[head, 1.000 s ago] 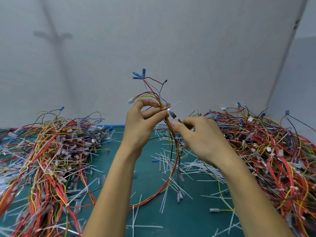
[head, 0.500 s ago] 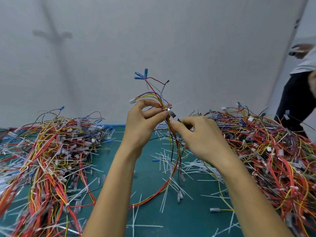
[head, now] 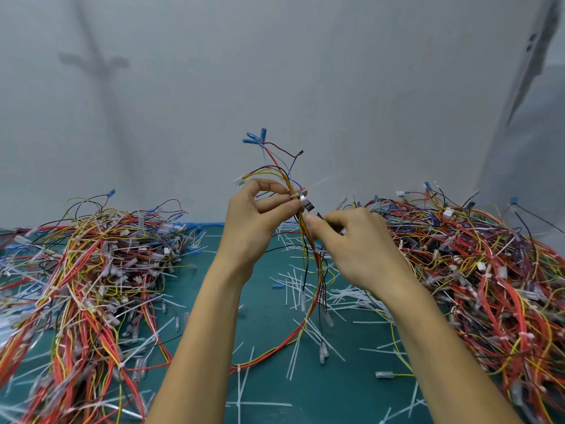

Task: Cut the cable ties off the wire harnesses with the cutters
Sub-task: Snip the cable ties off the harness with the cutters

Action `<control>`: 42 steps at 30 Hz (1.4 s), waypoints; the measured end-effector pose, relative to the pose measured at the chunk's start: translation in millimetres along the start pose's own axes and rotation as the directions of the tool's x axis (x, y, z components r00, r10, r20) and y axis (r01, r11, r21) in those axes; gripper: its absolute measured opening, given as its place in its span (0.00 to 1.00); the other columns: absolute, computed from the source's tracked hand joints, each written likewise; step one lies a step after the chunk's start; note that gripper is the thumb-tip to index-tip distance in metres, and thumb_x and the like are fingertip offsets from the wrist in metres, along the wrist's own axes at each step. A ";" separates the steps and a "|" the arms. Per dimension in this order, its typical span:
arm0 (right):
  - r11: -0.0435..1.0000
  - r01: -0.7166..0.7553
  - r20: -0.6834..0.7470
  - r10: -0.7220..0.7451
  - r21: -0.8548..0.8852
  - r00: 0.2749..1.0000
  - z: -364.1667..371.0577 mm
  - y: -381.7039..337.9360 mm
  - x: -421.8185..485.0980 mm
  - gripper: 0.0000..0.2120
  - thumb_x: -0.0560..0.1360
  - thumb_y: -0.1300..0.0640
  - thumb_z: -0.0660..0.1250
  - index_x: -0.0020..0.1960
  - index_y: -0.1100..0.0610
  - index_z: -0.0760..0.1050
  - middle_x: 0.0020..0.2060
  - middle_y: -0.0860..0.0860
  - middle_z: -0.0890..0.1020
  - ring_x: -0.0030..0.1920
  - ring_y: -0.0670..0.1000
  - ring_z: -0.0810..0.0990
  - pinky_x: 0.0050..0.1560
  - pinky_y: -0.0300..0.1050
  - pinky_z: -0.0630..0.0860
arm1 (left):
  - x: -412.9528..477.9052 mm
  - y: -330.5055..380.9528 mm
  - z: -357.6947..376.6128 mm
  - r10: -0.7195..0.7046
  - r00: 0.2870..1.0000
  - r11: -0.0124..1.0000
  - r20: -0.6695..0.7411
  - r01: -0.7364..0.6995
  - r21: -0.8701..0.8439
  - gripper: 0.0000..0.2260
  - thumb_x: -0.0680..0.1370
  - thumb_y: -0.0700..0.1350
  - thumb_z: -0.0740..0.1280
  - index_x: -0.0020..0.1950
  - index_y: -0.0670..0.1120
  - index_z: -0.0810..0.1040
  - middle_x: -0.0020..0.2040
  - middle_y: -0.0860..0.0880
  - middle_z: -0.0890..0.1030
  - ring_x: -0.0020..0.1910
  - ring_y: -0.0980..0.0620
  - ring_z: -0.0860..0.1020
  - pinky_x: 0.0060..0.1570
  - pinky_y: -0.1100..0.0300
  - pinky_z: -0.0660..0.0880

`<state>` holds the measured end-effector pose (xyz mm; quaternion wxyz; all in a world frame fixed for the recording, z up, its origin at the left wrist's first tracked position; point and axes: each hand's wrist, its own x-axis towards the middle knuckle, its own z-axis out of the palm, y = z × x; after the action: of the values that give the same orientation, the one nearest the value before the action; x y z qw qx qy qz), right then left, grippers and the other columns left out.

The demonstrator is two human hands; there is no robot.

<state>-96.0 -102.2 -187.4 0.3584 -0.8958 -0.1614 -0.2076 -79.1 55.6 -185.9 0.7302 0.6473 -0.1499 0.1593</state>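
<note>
My left hand (head: 253,221) pinches a wire harness (head: 308,249) of red, yellow and blue wires and holds it upright above the mat. Blue terminals (head: 255,137) stick up at its top and its lower end trails onto the mat. My right hand (head: 357,249) grips small cutters (head: 307,205); only their metal jaws show past my fingers. The jaws sit at a white cable tie (head: 298,195) on the harness, right by my left fingertips. The tie's long tail (head: 324,181) points up to the right.
A big heap of harnesses (head: 82,270) fills the left of the green mat (head: 269,393), and another heap (head: 477,264) fills the right. Several cut white ties (head: 293,289) litter the mat between them. A plain grey wall stands close behind.
My hands and the harness have hardly moved, with the cutter jaws staying at the tie. A person seen at the far right half a second ago has left the view.
</note>
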 end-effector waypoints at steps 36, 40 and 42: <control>0.986 -0.161 -0.106 0.165 0.049 0.980 -5.3 9.8 3.2 0.05 0.75 0.54 0.68 0.43 0.54 0.80 0.35 0.52 0.83 0.40 0.57 0.81 0.43 0.52 0.78 | 1.7 -3.6 -15.3 -0.119 0.973 0.991 -0.200 0.130 0.044 0.13 0.79 0.30 0.59 0.57 0.42 0.78 0.49 0.47 0.84 0.42 0.56 0.84 0.42 0.65 0.80; 0.977 -0.207 0.019 0.206 0.059 0.978 4.4 12.1 3.3 0.04 0.74 0.53 0.70 0.43 0.52 0.78 0.37 0.51 0.83 0.41 0.56 0.83 0.46 0.53 0.80 | -1.1 -0.1 -13.5 -0.163 0.981 0.981 -0.108 0.173 0.084 0.19 0.79 0.29 0.58 0.60 0.47 0.77 0.54 0.55 0.83 0.51 0.54 0.84 0.51 0.53 0.80; 0.973 -0.219 0.002 0.219 0.079 0.976 9.1 13.8 3.6 0.04 0.75 0.52 0.70 0.44 0.52 0.78 0.38 0.50 0.82 0.42 0.55 0.81 0.45 0.50 0.79 | -2.3 1.0 -12.5 -0.154 0.986 0.984 -0.069 0.159 0.078 0.20 0.78 0.28 0.58 0.62 0.47 0.77 0.54 0.57 0.83 0.51 0.54 0.84 0.51 0.53 0.81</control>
<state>-84.5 -104.7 -199.5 0.4147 -0.8926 -0.0684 -0.1634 -81.4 68.1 -187.4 0.7171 0.6816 -0.0689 0.1278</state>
